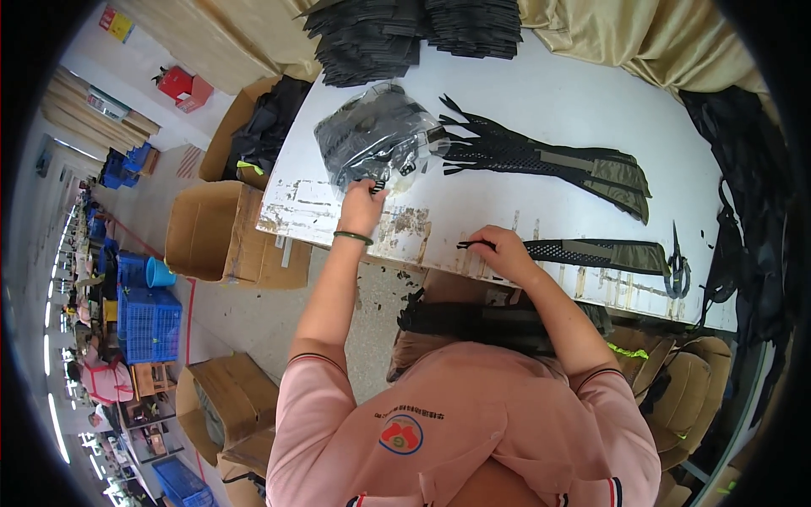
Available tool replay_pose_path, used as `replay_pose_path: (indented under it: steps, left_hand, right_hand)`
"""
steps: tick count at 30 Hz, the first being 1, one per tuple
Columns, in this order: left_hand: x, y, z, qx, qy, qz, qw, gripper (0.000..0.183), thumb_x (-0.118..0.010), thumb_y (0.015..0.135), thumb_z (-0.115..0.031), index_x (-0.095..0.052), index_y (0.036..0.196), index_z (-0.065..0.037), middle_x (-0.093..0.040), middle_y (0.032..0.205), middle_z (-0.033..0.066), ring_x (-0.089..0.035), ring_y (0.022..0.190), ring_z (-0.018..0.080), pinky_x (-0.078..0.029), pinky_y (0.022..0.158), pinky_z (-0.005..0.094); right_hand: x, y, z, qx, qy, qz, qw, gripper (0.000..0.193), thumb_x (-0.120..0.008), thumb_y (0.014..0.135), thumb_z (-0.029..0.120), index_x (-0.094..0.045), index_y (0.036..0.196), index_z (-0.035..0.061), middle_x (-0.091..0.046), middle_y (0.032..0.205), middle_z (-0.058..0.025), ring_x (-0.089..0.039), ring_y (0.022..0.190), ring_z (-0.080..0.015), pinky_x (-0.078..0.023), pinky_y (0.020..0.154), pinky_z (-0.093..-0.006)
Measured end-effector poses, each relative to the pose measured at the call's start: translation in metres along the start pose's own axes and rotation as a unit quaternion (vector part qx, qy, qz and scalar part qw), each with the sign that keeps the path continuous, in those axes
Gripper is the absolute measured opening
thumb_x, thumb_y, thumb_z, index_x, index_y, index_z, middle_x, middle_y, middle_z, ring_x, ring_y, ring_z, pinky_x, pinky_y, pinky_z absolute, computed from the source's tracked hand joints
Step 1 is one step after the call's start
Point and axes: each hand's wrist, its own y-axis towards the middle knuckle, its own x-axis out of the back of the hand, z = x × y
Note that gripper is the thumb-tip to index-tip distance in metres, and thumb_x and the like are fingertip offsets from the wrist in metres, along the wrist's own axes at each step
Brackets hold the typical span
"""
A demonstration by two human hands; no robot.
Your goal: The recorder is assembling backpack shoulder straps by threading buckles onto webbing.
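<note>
My left hand is closed at the near edge of a clear plastic bag filled with black plastic buckles. A small black buckle shows at its fingertips. Close to the table's front edge, my right hand pinches the narrow end of a black mesh strap with an olive-green panel. That strap lies flat, running right from under my hand. Beyond it, several similar mesh straps are stacked, their thin ends fanned toward the bag. Scissors with dark handles rest by the strap's right end.
Stacks of black strips sit at the far side of the white worn table. Cardboard boxes stand left of it, more at lower right. Black straps hang at the right edge. Blue crates and other workers are farther left.
</note>
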Motion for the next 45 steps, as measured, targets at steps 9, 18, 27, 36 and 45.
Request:
replay_pose_path:
  steps: [9,18,27,36,45]
  left_hand:
    - [-0.004,0.016,-0.014,0.017,0.118,0.042,0.992,0.029,-0.070,0.075,-0.022,-0.059,0.095,-0.003,-0.063,0.093,0.0176,-0.061,0.087,0.0349,-0.049,0.075,0.0426]
    - [0.003,-0.007,-0.017,-0.007,-0.155,0.085,0.984,0.012,-0.066,0.075,-0.011,-0.058,0.081,-0.003,-0.063,0.070,0.0103,-0.060,0.063,0.0218,-0.047,0.060,0.0325]
    - [0.009,-0.090,-0.093,0.217,-0.676,0.276,0.648,0.014,-0.064,0.085,-0.010,-0.056,0.097,-0.009,-0.064,0.087,0.0067,-0.063,0.070,0.0138,-0.049,0.062,0.0244]
    - [-0.016,-0.120,-0.122,0.274,-0.793,0.308,0.448,0.014,-0.055,0.092,-0.024,-0.058,0.093,-0.011,-0.060,0.082,0.0007,-0.055,0.072,0.0116,-0.043,0.066,0.0265]
    - [-0.013,-0.120,-0.134,0.293,-0.787,0.340,0.423,0.014,-0.053,0.093,-0.024,-0.057,0.094,-0.011,-0.058,0.084,0.0002,-0.053,0.070,0.0107,-0.042,0.065,0.0258]
  right_hand:
    - [-0.002,0.003,-0.005,0.031,-0.071,0.006,0.997,0.014,-0.062,0.082,0.019,-0.066,0.090,0.0077,-0.063,0.084,-0.0103,-0.060,0.078,-0.0308,-0.047,0.069,-0.0370]
    - [0.000,0.003,0.008,-0.017,-0.079,0.006,0.997,0.015,-0.059,0.083,0.015,-0.065,0.094,0.0064,-0.063,0.085,-0.0131,-0.061,0.079,-0.0308,-0.048,0.071,-0.0361]
    - [0.036,-0.010,0.054,-0.047,0.144,0.035,0.988,0.015,-0.061,0.085,0.010,-0.064,0.097,0.0002,-0.062,0.078,-0.0073,-0.057,0.069,-0.0141,-0.046,0.065,-0.0276]
    - [0.034,-0.021,0.059,-0.074,0.292,0.019,0.953,0.013,-0.059,0.088,0.004,-0.063,0.098,-0.0024,-0.061,0.081,-0.0002,-0.054,0.070,-0.0068,-0.046,0.063,-0.0214]
    - [0.042,-0.026,0.063,-0.068,0.304,0.084,0.946,0.013,-0.057,0.090,0.007,-0.062,0.097,-0.0016,-0.065,0.088,-0.0031,-0.054,0.072,-0.0062,-0.045,0.066,-0.0209]
